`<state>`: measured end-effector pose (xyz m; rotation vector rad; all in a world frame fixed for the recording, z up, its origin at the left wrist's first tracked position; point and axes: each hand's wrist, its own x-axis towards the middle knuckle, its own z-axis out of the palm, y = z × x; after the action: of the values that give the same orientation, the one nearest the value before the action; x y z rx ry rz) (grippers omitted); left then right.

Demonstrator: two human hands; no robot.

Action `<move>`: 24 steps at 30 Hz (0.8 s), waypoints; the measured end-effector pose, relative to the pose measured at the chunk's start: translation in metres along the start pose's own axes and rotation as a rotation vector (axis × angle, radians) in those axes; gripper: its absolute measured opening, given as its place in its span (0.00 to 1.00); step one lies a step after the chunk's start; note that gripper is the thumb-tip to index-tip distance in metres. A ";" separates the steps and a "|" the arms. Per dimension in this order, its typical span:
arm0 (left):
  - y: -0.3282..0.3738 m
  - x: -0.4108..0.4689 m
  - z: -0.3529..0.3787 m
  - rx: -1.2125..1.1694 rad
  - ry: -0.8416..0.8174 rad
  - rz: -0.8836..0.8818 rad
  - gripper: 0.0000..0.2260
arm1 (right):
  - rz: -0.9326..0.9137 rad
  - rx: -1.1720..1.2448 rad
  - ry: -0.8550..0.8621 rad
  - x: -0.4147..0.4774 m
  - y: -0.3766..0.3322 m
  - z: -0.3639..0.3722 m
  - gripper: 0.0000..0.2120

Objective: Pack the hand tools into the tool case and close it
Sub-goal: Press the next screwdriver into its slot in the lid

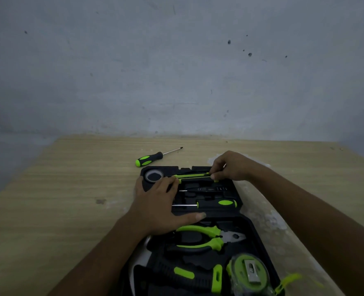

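The black tool case [236, 195] lies open on the wooden table. My left hand [159, 201] rests flat on its far half, fingers spread. My right hand [230, 166] pinches the right end of a slim green-and-black tool [192, 176] lying in the top slot. A roll of tape [153, 175] sits in the round pocket at the far left. A thin tester screwdriver [204, 189] and a green-handled screwdriver [216, 204] lie in slots below. Pliers [202, 238], a hammer [189, 274] and a tape measure [250, 272] fill the near half. Another screwdriver [150, 159] lies loose on the table.
The table [70, 199] has a pale wood top, with worn white patches to the right of the case. A grey wall [176, 71] rises right behind the table's far edge. The left edge of the table drops off at the far left.
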<state>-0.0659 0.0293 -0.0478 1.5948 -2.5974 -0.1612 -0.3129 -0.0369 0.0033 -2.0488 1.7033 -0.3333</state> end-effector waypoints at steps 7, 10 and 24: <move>0.005 0.005 -0.004 0.030 0.047 0.002 0.54 | 0.088 -0.283 -0.082 0.015 -0.015 0.006 0.10; 0.008 0.007 -0.002 0.045 0.079 0.006 0.53 | 0.101 -0.252 -0.163 0.020 -0.011 0.004 0.09; 0.008 0.007 0.000 -0.032 -0.005 -0.018 0.55 | 0.187 -0.035 0.039 0.016 -0.003 0.011 0.27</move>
<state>-0.0758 0.0262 -0.0467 1.6096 -2.5712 -0.2078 -0.3016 -0.0503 -0.0062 -1.8999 1.9192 -0.2855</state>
